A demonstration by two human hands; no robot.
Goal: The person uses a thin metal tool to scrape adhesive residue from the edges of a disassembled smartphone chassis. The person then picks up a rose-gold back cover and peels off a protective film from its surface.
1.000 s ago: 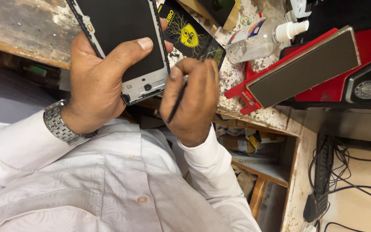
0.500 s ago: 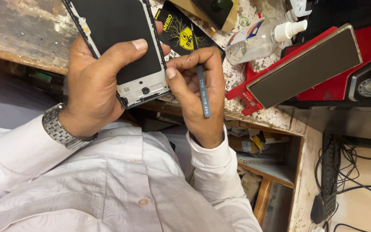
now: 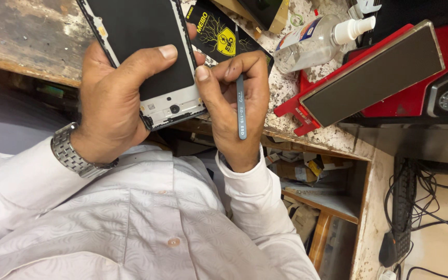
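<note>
My left hand (image 3: 112, 98) grips a phone (image 3: 146, 57) with a black screen and a white lower edge, thumb lying across the glass. A metal watch (image 3: 71, 153) sits on that wrist. My right hand (image 3: 237, 98) is closed on grey tweezers (image 3: 241, 111), which lie along the back of the fingers with their blunt end toward my wrist. The right thumb touches the phone's right edge. The tweezer tips are hidden behind my fingers.
A black and yellow packet (image 3: 219, 33) lies on the worn workbench (image 3: 22, 36) behind my hands. To the right are a clear spray bottle (image 3: 317, 41), a red heating plate with a dark slab (image 3: 374, 78), and cables (image 3: 421, 207) on the floor.
My right hand has turned the tweezers from slanted and low to upright, and moved up against the phone's right edge. The left hand keeps holding the phone.
</note>
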